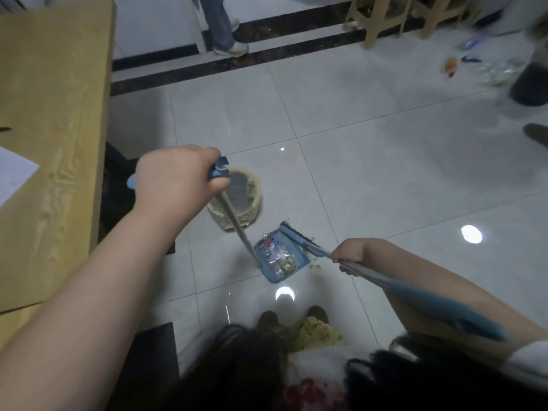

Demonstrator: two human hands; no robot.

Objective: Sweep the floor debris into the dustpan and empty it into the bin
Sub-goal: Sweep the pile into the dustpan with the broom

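A blue dustpan (293,253) rests on the pale tiled floor in front of my feet, holding clear plastic wrappers and small coloured scraps (277,256). Its long grey handle (235,223) rises to my left hand (175,180), which grips the blue top end. My right hand (350,255) is closed on the blue broom handle (421,298); the broom head (298,235) lies at the dustpan's far right edge. A few crumbs (315,266) lie on the floor just right of the pan. A round woven bin (237,197) stands just behind the dustpan, partly hidden by my left hand.
A yellow wooden table (50,114) fills the left side, with a dark base (118,185) under it. More litter (480,68) lies far right near another person's dark shoe (530,84). Wooden stools (394,16) and a standing person's leg (222,28) are at the back.
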